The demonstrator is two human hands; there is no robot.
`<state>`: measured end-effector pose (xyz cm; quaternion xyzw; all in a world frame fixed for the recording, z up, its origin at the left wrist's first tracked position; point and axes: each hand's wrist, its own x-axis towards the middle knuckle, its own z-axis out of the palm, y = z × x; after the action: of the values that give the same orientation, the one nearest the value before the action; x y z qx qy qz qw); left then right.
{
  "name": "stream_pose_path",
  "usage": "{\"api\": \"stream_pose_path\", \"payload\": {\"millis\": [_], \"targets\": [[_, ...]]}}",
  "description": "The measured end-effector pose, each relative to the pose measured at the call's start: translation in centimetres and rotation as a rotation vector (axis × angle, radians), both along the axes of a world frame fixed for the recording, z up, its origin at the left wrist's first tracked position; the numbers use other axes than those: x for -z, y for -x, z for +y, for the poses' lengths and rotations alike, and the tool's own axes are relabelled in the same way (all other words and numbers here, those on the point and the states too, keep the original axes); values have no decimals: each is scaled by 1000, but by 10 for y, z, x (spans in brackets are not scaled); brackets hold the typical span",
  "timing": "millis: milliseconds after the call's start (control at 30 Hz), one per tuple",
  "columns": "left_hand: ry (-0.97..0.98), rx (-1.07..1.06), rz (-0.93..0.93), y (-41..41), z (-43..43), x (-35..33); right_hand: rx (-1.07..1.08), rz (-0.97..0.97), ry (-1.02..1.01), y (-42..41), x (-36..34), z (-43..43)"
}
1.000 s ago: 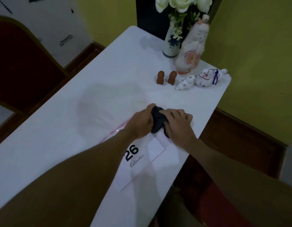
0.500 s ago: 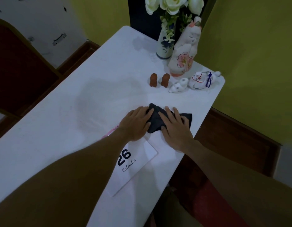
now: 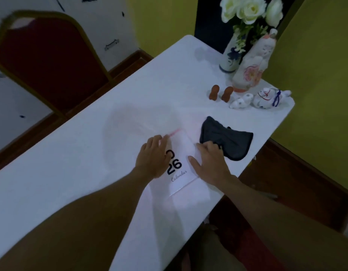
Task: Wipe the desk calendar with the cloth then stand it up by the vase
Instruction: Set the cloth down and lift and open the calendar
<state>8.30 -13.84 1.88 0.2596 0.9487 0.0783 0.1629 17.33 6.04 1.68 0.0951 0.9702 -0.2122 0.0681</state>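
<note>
**Calendar flat on bench, cloth set aside, both hands on the card**

Bench [image 3: 71,145]: white, long, running from near left to far right corner, filling most of the view. Red-backed chair [image 3: 46,55] beyond its left edge, against a pale wall; yellow wall on the right.

Vase [image 3: 230,55]: upright at the far right end of the bench, white with blue marks, holding white flowers [image 3: 249,8]. Touching or just beside it on the right, a tall pale figurine [image 3: 251,69] with a pink blossom painted on it.

Desk calendar [image 3: 181,169]: lying flat near the bench's right edge, well apart from the vase, printed "26" and "Calendar", a thin red line at its far edge.

Cloth [image 3: 229,141]: dark, crumpled, spread on the bench just beyond and to the right of the calendar, between it and the ornaments.

Left hand [image 3: 153,157]: palm down, fingers loosely spread, laid over the calendar's left part and covering some of the print. Right hand [image 3: 210,163]: palm down on the calendar's right edge, thumb out, fingertips bent at the cloth's near border; impossible to tell whether pinching it or merely touching.

Smallest, near the vase: two brown figures [image 3: 221,92] standing side by side, then two little white ceramic animals [image 3: 257,98], one with a blue cord.
</note>
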Motion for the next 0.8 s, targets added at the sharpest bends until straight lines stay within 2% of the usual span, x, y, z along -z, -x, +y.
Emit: {"api": "stream_pose_path", "payload": {"millis": [200,267,567,667,800], "targets": [[-19,-436,-76,-48,-43,6,122,-147,55,-1,5,-18],[-118,-589,-154,-54,-47,6,195,-166,117,1,5,-21],[-484,-956,-454,-30,-55,-6,414,-183,409,7,-7,-28],[-639,-956,-378,-18,-58,-14,429,-95,485,8,-16,-29],[-777,-877,-181,1,-56,-33,452,86,563,16,-28,-34]]}}
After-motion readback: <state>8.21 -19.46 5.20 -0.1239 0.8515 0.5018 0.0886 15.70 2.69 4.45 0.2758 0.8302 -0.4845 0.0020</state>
